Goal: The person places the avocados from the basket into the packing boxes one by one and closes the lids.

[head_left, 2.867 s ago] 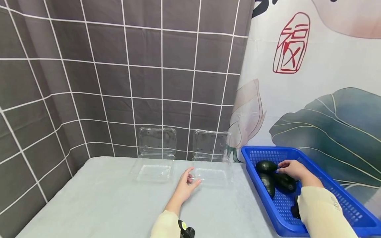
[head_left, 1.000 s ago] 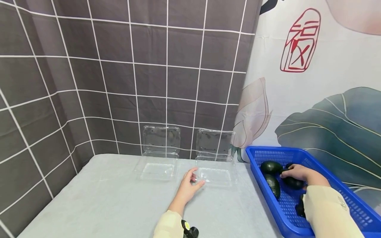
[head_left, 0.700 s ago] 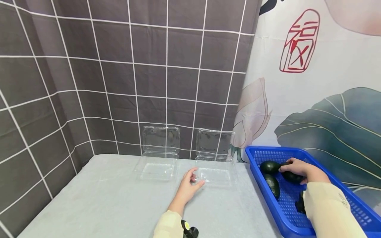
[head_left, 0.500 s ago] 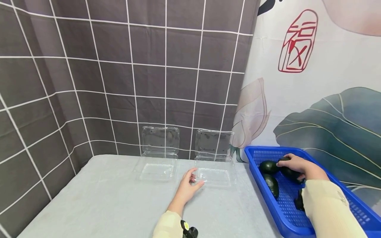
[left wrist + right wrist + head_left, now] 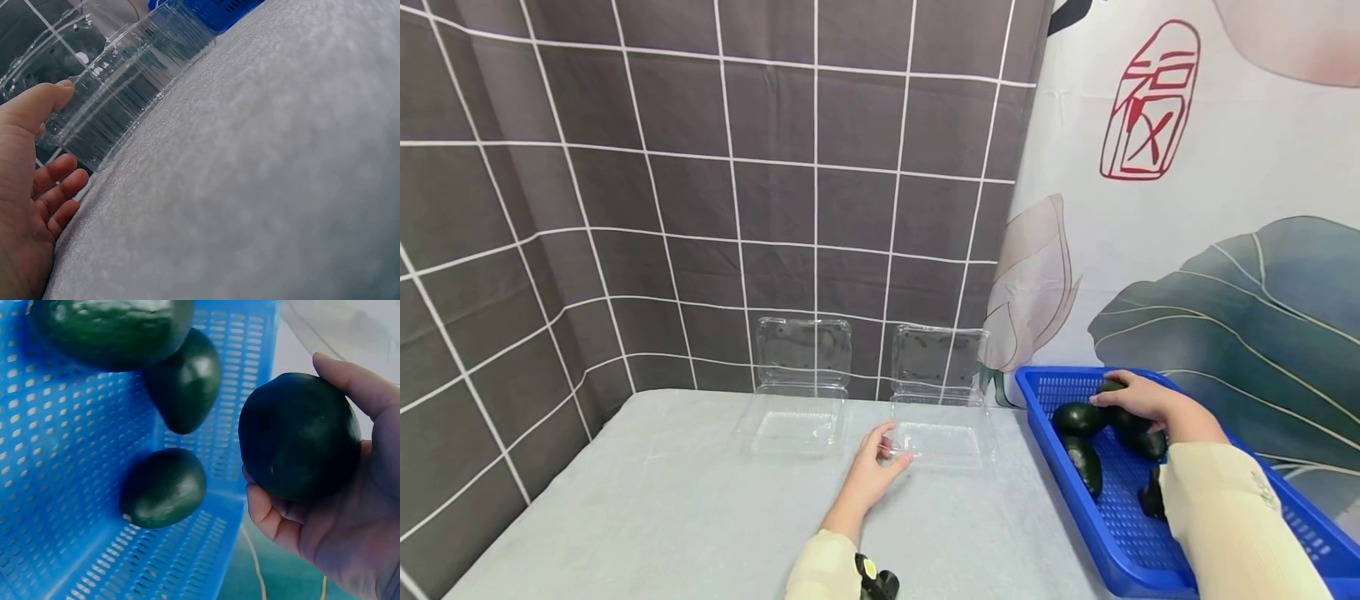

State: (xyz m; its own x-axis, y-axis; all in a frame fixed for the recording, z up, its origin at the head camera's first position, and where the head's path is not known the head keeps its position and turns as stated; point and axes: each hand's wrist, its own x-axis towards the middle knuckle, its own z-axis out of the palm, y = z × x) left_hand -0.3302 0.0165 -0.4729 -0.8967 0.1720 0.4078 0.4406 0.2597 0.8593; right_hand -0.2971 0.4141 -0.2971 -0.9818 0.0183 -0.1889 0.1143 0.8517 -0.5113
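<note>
My right hand (image 5: pixel 1138 396) is over the far part of the blue basket (image 5: pixel 1078 529), gripping a dark green avocado (image 5: pixel 300 434) between thumb and curled fingers. In the right wrist view it is held to one side of the other avocados. Several more lie in the basket, among them one at the left wall (image 5: pixel 1082 467) and another behind it (image 5: pixel 1078 419). At the front left corner of the right clear plastic container (image 5: pixel 942 446), my left hand (image 5: pixel 868 475) has thumb and fingers around the corner. This container stands open, its lid upright.
A second clear container (image 5: pixel 793 433), also lid up, stands to the left on the pale table (image 5: pixel 700 500). Behind them hangs a dark grid-patterned curtain (image 5: pixel 685 192). A white printed cloth (image 5: pixel 1075 275) hangs behind the basket.
My right hand, reaching among the avocados before, has taken hold of one and moved up and away with it toward the basket's far end. The left hand stays at the container corner.
</note>
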